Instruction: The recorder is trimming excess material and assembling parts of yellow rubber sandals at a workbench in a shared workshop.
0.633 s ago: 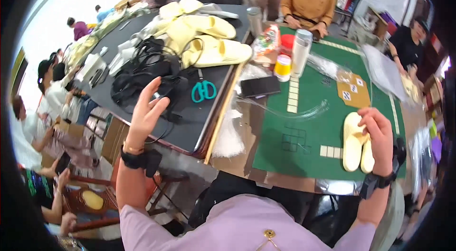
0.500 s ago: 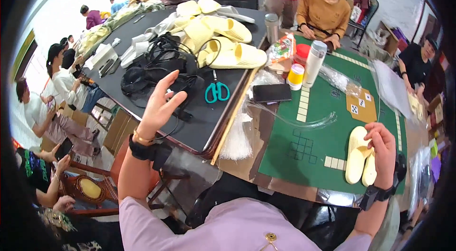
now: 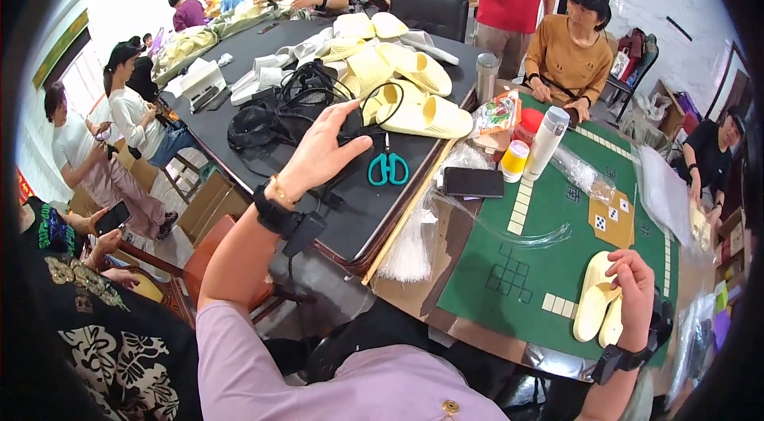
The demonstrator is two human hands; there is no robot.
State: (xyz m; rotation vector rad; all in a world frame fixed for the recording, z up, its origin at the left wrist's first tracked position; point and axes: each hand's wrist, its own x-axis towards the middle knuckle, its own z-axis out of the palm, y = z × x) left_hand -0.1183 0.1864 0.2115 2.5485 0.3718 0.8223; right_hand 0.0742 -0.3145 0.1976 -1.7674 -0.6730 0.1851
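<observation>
My left hand is open, fingers stretched out and thumb apart, above the black table beside a black bundle of mesh and cords. Just to its right lie scissors with teal handles. Beyond it is a heap of pale yellow slippers, with white ones among them. My right hand hangs over the green table, fingers loosely bent and apart, with nothing visible in them. Next to it a pair of pale yellow slippers lies on the mat, partly hidden by the hand.
On the green mat lie a phone, light tiles, clear ties and cardboard with dice patterns. A tumbler and yellow-white tub stand behind. A wooden strip runs between the tables. Several people sit around.
My view has shifted, so the scene sits further right. My left hand has moved rightward over the black bundle toward the scissors. My right hand is slightly lower beside the slippers, which still lie there.
</observation>
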